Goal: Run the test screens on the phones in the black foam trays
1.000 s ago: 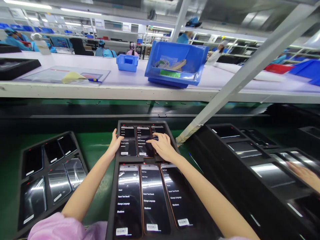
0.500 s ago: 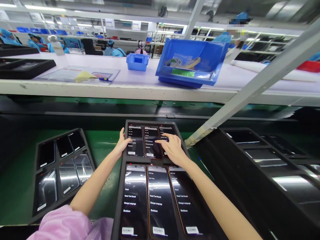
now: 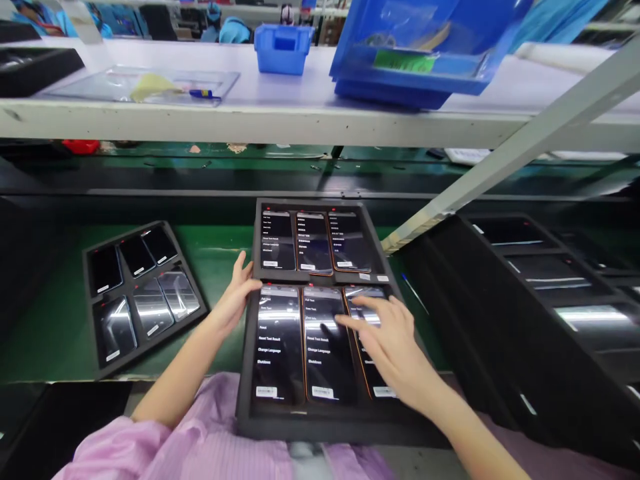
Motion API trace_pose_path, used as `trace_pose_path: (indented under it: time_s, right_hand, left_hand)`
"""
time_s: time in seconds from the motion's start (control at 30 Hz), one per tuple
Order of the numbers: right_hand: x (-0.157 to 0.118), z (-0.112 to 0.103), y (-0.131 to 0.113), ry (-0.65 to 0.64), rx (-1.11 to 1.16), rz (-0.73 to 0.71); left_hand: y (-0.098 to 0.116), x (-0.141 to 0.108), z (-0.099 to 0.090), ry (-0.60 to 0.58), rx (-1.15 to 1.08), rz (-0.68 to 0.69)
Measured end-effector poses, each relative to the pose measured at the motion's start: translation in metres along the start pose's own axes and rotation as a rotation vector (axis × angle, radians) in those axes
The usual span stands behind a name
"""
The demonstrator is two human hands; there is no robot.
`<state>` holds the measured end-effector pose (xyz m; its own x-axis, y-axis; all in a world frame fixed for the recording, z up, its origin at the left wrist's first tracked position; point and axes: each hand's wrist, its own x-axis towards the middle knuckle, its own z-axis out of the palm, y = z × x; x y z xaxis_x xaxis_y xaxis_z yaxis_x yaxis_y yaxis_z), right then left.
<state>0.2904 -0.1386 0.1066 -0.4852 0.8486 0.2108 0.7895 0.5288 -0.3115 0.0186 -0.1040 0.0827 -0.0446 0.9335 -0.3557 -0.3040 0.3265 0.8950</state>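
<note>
A black foam tray (image 3: 320,421) lies in front of me, its slots holding two rows of lit smartphones with text menus. My left hand (image 3: 234,297) holds the tray's left edge, the thumb over the rim. Above the lower row is my right hand (image 3: 393,340), fingers apart and holding nothing. One fingertip reaches the middle lower phone (image 3: 325,353); another is over the right lower phone (image 3: 370,370), which the hand partly hides. Whether the fingertips touch the glass I cannot tell. In the upper row, the left phone (image 3: 279,240) shows an English menu; the other two show different characters.
Another tray of dark phones (image 3: 145,340) sits at left on the green surface. More phones lie in black trays (image 3: 540,267) at right, beside a pen (image 3: 415,293). A slanted metal post (image 3: 500,160) crosses the right side. Blue bins (image 3: 283,50) stand on the shelf ahead.
My view has tipped downward. My right hand has moved from the upper phones to the lower row. Two upper phones now show menus in other characters. My left hand sits lower along the tray edge.
</note>
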Motion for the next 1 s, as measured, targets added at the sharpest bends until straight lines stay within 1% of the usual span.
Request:
trace_pose_path:
  time_s: [0.1, 0.17, 0.23, 0.37, 0.47, 0.57, 0.6, 0.67, 0.73, 0.8, 0.83, 0.9, 1.0]
  right_hand:
    - [-0.029, 0.011, -0.023, 0.028, -0.049, -0.047]
    - [-0.04, 0.017, -0.031, 0.064, -0.078, -0.044]
    - [-0.045, 0.021, -0.035, 0.097, -0.096, -0.013]
    - [-0.045, 0.022, -0.038, 0.124, -0.108, 0.021]
    - [-0.04, 0.022, -0.043, 0.081, -0.119, 0.037]
    - [-0.037, 0.02, -0.044, 0.06, -0.132, 0.086]
    - [-0.038, 0.018, -0.043, 0.077, -0.136, 0.098]
    - [-0.042, 0.013, -0.035, 0.162, -0.155, 0.14]
    - [-0.049, 0.006, -0.025, 0.268, -0.182, 0.216]
    - [-0.056, 0.0, -0.016, 0.317, -0.196, 0.282]
    - [-0.058, -0.001, -0.013, 0.313, -0.196, 0.3]
    - [-0.06, 0.0, -0.011, 0.265, -0.195, 0.321]
    - [-0.06, 0.005, -0.013, 0.207, -0.205, 0.368]
  left_hand:
    - [-0.016, -0.039, -0.006, -0.066, 0.05, 0.016]
    - [-0.024, -0.053, -0.009, -0.095, 0.092, 0.039]
    - [-0.03, -0.058, -0.009, -0.102, 0.153, 0.062]
    - [-0.034, -0.059, -0.007, -0.084, 0.269, 0.109]
    - [-0.034, -0.059, -0.004, -0.072, 0.311, 0.142]
    - [-0.033, -0.061, -0.005, -0.069, 0.337, 0.134]
    - [-0.033, -0.061, -0.006, -0.066, 0.338, 0.126]
    - [-0.032, -0.062, -0.007, -0.059, 0.317, 0.109]
    - [-0.031, -0.062, -0.006, -0.043, 0.284, 0.086]
    - [-0.03, -0.061, -0.005, -0.022, 0.269, 0.066]
    - [-0.03, -0.06, -0.004, -0.008, 0.271, 0.064]
    - [-0.031, -0.058, -0.003, 0.017, 0.278, 0.074]
    - [-0.032, -0.055, -0.006, 0.036, 0.289, 0.109]
